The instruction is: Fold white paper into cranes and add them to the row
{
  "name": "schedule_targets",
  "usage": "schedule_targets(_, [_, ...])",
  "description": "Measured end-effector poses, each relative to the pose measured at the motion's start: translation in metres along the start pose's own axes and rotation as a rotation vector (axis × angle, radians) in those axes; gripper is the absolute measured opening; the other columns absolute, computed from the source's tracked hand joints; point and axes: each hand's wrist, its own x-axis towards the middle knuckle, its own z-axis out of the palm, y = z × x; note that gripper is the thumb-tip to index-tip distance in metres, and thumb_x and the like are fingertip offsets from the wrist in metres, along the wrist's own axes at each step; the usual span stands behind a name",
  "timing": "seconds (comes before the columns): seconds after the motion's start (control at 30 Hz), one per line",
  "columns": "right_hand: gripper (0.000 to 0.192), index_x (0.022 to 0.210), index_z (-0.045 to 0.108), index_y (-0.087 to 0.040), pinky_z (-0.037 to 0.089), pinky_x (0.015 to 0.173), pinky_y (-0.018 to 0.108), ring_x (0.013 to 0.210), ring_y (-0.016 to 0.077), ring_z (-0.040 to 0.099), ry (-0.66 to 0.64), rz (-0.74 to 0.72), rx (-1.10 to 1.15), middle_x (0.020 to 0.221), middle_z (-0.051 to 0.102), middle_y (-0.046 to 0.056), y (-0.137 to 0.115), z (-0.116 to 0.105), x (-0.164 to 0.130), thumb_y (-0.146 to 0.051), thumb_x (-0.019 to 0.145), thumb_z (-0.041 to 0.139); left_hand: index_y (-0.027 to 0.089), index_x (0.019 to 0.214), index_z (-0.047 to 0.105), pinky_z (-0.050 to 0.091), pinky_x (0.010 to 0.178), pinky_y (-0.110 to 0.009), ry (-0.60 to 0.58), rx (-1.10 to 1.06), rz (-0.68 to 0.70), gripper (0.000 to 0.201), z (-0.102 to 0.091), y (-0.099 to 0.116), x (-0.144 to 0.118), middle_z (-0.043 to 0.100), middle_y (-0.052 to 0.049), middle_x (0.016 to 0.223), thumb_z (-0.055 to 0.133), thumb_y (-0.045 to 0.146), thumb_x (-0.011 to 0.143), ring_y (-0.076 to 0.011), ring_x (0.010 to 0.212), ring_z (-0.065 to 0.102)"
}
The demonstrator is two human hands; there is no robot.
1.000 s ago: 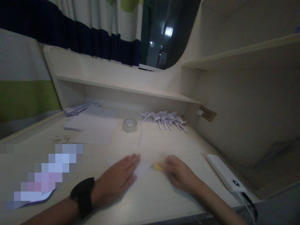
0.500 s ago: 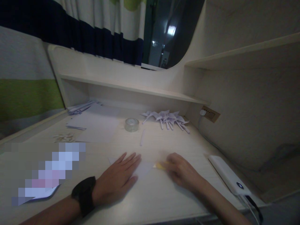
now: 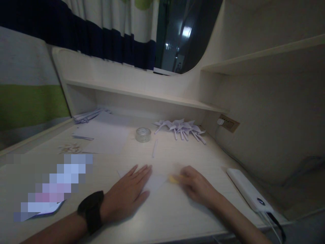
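My left hand (image 3: 128, 195) lies flat, fingers together, pressing a folded white paper (image 3: 155, 181) onto the pale desk (image 3: 167, 217); a black band sits on that wrist. My right hand (image 3: 196, 186) rests just right of the paper with its fingers closed around a small yellow tool (image 3: 173, 179), whose tip touches the paper's right edge. The part of the paper under my left palm is hidden.
A roll of clear tape (image 3: 143, 134) stands mid-desk, with a thin paper strip (image 3: 154, 149) beside it. Several folded paper shapes (image 3: 181, 128) lie at the back right. White sheets (image 3: 104, 137) lie at the back left. A white power bank (image 3: 247, 194) with cable sits at the right edge.
The view has shifted slightly. My right hand with the yellow tool has edged a little along the paper; my left hand stays pressed flat.
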Motion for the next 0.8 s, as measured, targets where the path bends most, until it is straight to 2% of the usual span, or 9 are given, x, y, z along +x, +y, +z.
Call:
schedule_targets(0.5, [0.036,0.110,0.063,-0.023,0.033,0.061,0.029,0.071,0.0175,0.041,0.054,-0.010,-0.174,0.079,0.050,0.005,-0.0014,0.0065,-0.0024,-0.010,0.080,0.048,0.015,0.146,0.019,0.013,0.114,-0.045,-0.002,0.027,0.005,0.057,0.0062,-0.0030,0.0000,0.020,-0.011,0.151,0.023,0.044,0.097,-0.0236,0.139,0.017])
schedule_targets(0.8, [0.035,0.113,0.061,-0.022,0.032,0.061,0.030,0.072,0.0190,0.040,0.041,-0.017,-0.237,0.079,0.048,0.006,-0.0053,0.0064,-0.0041,-0.013,0.081,0.048,0.015,0.146,0.018,0.015,0.113,-0.046,-0.007,0.047,0.007,0.057,0.0083,-0.0040,0.0013,0.021,-0.011,0.151,0.024,0.044,0.096,-0.0235,0.139,0.018])
